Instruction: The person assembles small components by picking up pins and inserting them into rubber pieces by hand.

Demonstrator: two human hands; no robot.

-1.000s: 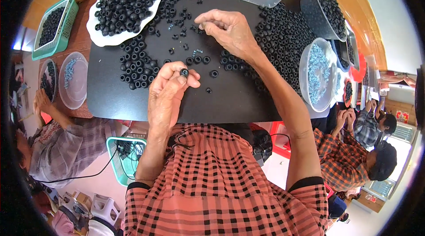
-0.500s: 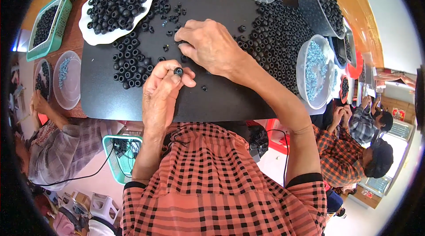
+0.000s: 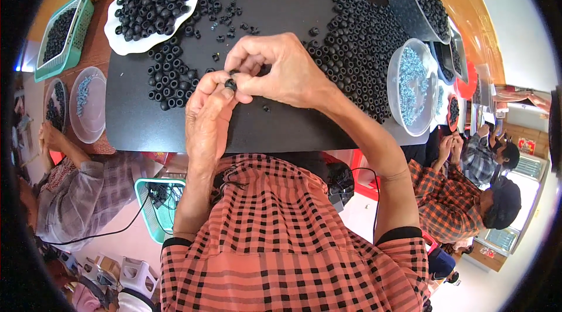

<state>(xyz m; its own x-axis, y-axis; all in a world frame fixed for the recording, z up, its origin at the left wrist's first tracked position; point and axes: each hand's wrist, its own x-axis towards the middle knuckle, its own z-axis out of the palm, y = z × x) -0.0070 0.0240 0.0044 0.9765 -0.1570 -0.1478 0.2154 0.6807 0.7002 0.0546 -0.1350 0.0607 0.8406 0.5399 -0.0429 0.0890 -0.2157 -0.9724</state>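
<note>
My left hand [image 3: 208,110] pinches a hollow, round black plastic part [image 3: 230,84] between thumb and fingers, its opening facing up. Touching that part's rim are the thumb and fingertips of my right hand [image 3: 278,72], which close on a small black piece [image 3: 234,72] whose shape is mostly hidden. Both hands meet just above the dark table [image 3: 149,136]. Several hollow black parts [image 3: 172,77] lie loose to the left of my left hand. Beyond the hands, smaller black pieces [image 3: 231,31] are scattered.
A white scalloped plate [image 3: 120,46] heaped with black parts stands far left. To the right spreads a large pile of black parts [image 3: 357,48], beside a clear bowl [image 3: 398,107] of small blue pieces and a grey tub [image 3: 404,10]. Co-workers [image 3: 451,206] sit on both sides.
My right hand has come down and left from the loose pieces to the round part in my left hand. It now brings a small black piece against that part.
</note>
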